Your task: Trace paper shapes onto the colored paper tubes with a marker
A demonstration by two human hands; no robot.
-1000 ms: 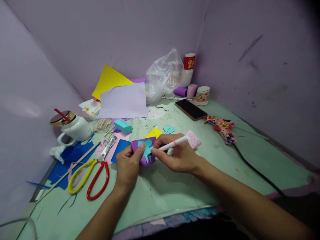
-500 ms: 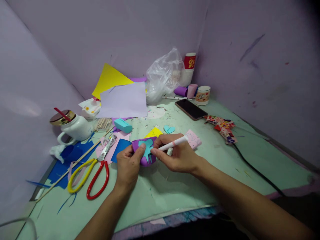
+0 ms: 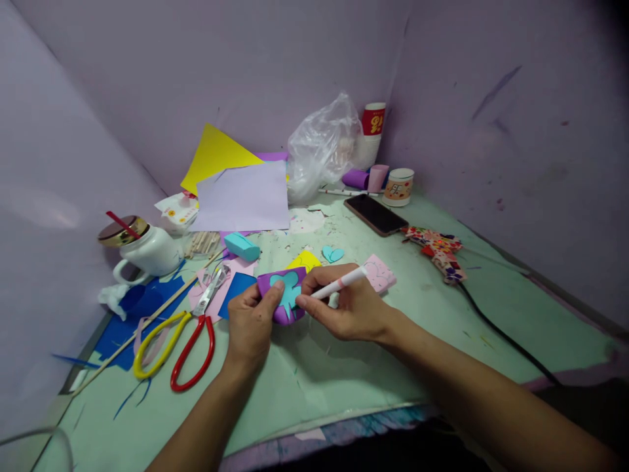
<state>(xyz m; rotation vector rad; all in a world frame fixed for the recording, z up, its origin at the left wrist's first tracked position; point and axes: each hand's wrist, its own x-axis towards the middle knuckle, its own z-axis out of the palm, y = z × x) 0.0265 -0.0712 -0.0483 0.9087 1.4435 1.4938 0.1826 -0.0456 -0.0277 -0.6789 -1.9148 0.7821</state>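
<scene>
My left hand point(image 3: 251, 321) is closed on a folded purple piece of foam or paper point(image 3: 265, 283), its thumb pressing a light-blue flower-like cutout point(image 3: 289, 295) flat against it. A white pen point(image 3: 341, 283) with a pink band is pinched in my right hand point(image 3: 361, 308). The pen's tip end is at the right edge of the cutout, hidden by my fingers. Just behind my hands lie a yellow piece with drawn outlines point(image 3: 305, 260) and a small light-blue heart-shaped piece point(image 3: 333, 254). A pink piece with drawn outlines point(image 3: 379, 272) sits beyond my right hand.
Scissors point(image 3: 201, 318) with yellow and red handles lie at left, near a white mug point(image 3: 152, 252) and a long thin stick point(image 3: 142, 331). A phone point(image 3: 376, 215), a paper cup point(image 3: 398, 187) and a cloth-covered glue-gun-like tool point(image 3: 437, 249) with a black cord are at right.
The purple piece and the cutout have shifted slightly left and turned a little with my left hand. The pen has moved slightly left with my right hand.
</scene>
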